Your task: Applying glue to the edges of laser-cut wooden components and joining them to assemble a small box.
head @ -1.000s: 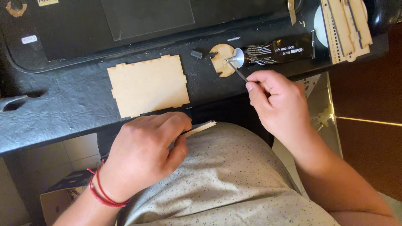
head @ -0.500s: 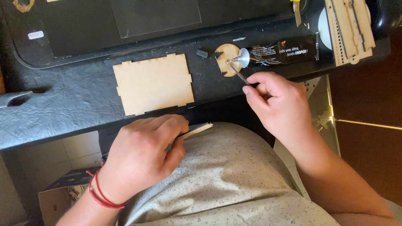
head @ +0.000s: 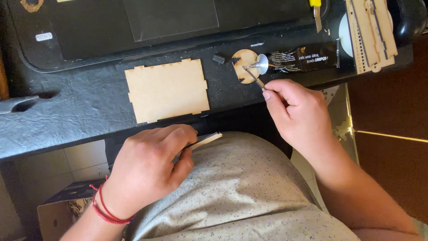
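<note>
Right hand (head: 296, 111) grip pinched on thin stick (head: 255, 76), tip touching round wooden disc (head: 243, 64) just beyond fingers. Left hand (head: 149, 167) grip clamped on flat wooden strip (head: 206, 140). Notched wooden panel (head: 167, 89) on dark surface (head: 67, 120) between grips.

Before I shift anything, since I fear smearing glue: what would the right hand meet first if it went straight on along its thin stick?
Probably the round wooden disc: the right hand aims its thin stick there, the tip seemingly over it already.
</note>
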